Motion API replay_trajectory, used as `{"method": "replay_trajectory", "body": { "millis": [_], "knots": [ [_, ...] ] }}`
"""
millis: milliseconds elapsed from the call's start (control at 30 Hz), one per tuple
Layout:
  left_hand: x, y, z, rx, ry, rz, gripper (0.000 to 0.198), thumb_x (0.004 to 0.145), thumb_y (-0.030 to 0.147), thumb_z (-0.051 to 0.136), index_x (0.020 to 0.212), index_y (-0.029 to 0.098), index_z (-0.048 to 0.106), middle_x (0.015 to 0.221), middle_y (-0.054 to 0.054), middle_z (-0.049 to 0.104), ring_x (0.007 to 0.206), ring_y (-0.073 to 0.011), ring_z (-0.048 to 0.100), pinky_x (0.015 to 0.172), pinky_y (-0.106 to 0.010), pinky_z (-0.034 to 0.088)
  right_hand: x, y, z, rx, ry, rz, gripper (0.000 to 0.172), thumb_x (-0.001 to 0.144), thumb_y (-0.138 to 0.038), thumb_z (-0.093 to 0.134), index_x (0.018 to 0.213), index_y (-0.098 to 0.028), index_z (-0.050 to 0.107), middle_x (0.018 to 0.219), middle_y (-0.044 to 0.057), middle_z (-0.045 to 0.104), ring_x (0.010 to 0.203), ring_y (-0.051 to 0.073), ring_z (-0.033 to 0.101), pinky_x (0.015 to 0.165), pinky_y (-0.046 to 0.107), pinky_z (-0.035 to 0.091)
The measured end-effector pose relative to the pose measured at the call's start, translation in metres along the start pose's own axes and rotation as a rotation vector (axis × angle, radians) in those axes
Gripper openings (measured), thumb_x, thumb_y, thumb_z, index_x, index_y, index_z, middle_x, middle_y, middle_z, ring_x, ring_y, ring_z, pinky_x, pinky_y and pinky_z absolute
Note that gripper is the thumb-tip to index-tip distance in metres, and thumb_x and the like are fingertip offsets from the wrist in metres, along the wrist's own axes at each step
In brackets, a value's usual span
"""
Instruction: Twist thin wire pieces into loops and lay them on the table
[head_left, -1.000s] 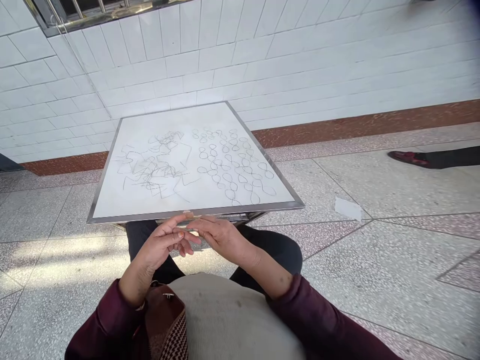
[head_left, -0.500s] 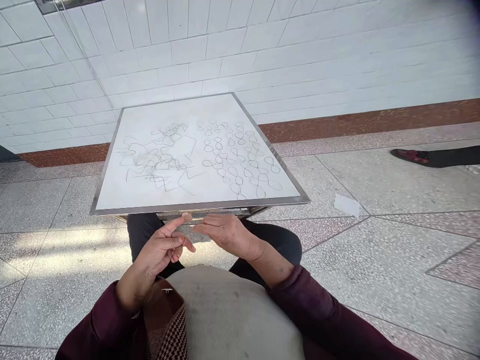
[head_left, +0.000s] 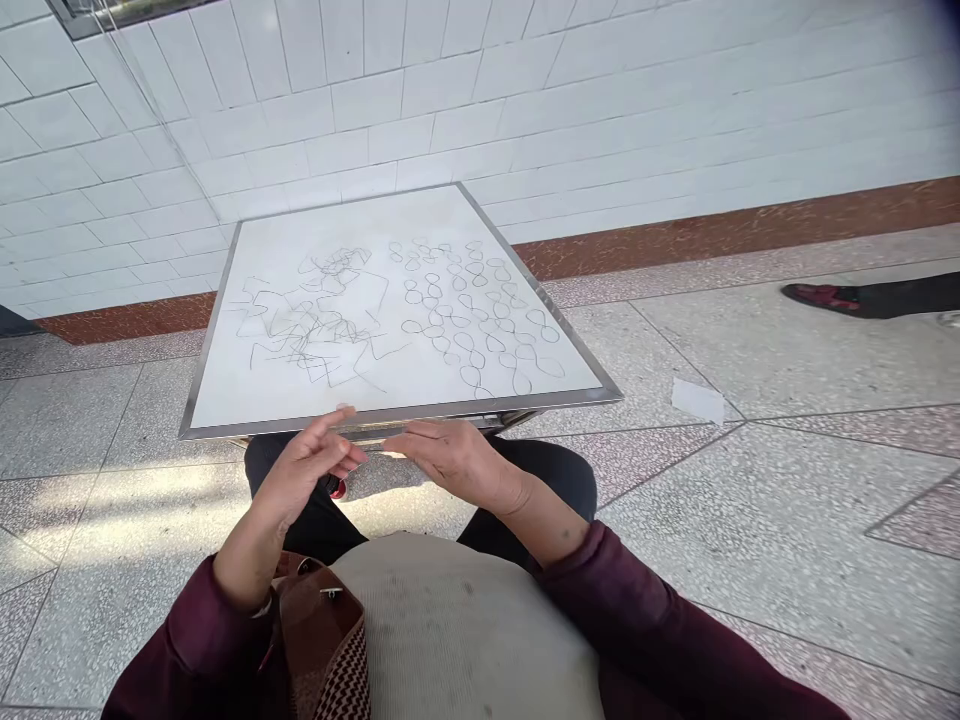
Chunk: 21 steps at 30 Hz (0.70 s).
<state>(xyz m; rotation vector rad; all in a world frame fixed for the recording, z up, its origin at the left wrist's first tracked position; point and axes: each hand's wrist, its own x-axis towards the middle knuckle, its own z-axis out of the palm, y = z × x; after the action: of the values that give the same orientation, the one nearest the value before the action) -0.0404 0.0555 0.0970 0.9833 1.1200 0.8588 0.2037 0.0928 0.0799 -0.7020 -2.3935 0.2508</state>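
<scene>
My left hand (head_left: 307,465) is just off the table's near edge, its fingers stretched out and apart with nothing visible in them. Facing it, my right hand (head_left: 461,462) has its fingers pressed together; whatever may be between their tips is hidden or too small to make out. Beyond both hands stands a white table (head_left: 405,215) with a metal rim. Thin dark bent strands (head_left: 322,330) lie tangled on its left half. On the right half, several thin figure-eight loops (head_left: 469,345) are spread in loose rows. The strands' material cannot be told.
A brown bag (head_left: 319,610) with a woven strap rests at my left side. White paper (head_left: 697,400) lies on the speckled floor to the right. Farther right is another person's shoe (head_left: 821,297). A tiled wall (head_left: 420,95) rises behind the table.
My left hand has moved left and slightly up, away from my right hand, and its fingers have straightened. My right hand stays almost in place. The view has shifted slightly.
</scene>
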Motion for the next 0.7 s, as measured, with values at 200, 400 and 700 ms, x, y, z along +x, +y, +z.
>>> {"method": "replay_trajectory", "body": {
  "millis": [200, 400, 700],
  "knots": [
    [0.016, -0.002, 0.018, 0.018, -0.13, -0.044, 0.07, 0.08, 0.035, 0.075, 0.143, 0.021, 0.048, 0.082, -0.005, 0.074, 0.061, -0.0104, 0.06, 0.06, -0.023, 0.046, 0.007, -0.005, 0.007, -0.012, -0.039, -0.038, 0.027, 0.098, -0.011, 0.043, 0.09, -0.022, 0.066, 0.066, -0.002, 0.053, 0.058, 0.01, 0.044, 0.051, 0.024, 0.033],
    [0.009, -0.011, 0.018, 0.04, -0.157, -0.048, 0.06, 0.079, 0.03, 0.073, 0.136, 0.02, 0.054, 0.078, -0.002, 0.071, 0.043, -0.0063, 0.052, 0.042, -0.02, 0.036, 0.001, -0.002, 0.006, -0.088, -0.081, -0.108, 0.026, 0.098, -0.011, 0.042, 0.093, -0.022, 0.066, 0.065, -0.002, 0.054, 0.06, 0.012, 0.046, 0.053, 0.025, 0.031],
    [-0.009, -0.012, -0.016, 0.107, -0.09, -0.07, 0.06, 0.078, 0.031, 0.073, 0.133, 0.016, 0.054, 0.075, -0.002, 0.07, 0.043, -0.0069, 0.05, 0.042, -0.02, 0.036, -0.013, 0.01, -0.002, -0.125, -0.006, 0.016, 0.031, 0.091, -0.002, 0.041, 0.098, -0.019, 0.066, 0.07, 0.0, 0.064, 0.062, 0.012, 0.056, 0.053, 0.022, 0.037]
  ]
}}
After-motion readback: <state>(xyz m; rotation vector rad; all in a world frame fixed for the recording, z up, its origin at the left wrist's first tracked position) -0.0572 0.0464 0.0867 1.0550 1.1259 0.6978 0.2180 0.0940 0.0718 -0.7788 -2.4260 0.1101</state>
